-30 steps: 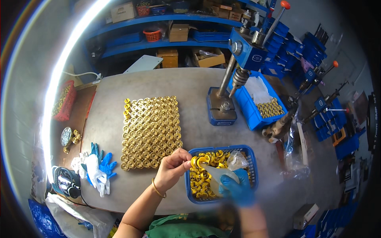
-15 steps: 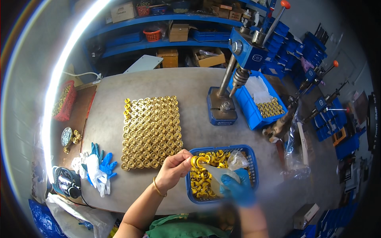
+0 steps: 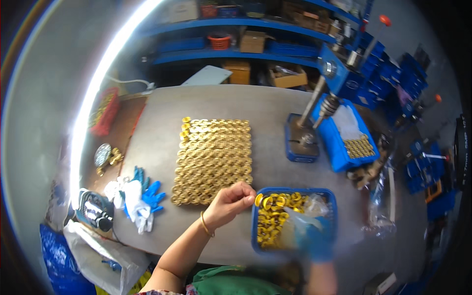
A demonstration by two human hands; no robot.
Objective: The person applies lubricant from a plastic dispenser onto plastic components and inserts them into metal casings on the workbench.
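Observation:
My left hand [image 3: 230, 204], bare and with a bangle at the wrist, pinches a small yellow ring-shaped cap [image 3: 258, 200] over the left rim of a blue plastic basket [image 3: 254, 236]. Many loose yellow caps [image 3: 270, 227] fill that basket. My right hand [image 3: 317, 241], in a blue glove and smeared by motion, is closed around a translucent, cone-shaped plastic bag [image 3: 293, 223]. The bag's narrow end points up and left toward the cap, with a gap between them. Beyond my left hand stand rows of round brass parts [image 3: 214, 162]; a few at the far left corner carry yellow caps [image 3: 186, 126].
A blue hand press [image 3: 302, 137] stands behind the basket, beside a blue bin [image 3: 339, 152] of brass parts. Crumpled clear plastic [image 3: 317, 205] lies in the basket. Gloves [image 3: 142, 201] and a dark device [image 3: 96, 211] lie at the left. Blue shelves [image 3: 236, 22] line the back.
The whole view has shifted, so the bench appears farther right. The bag's narrow end has drawn away from the yellow cap, to the right. My left hand still pinches the cap.

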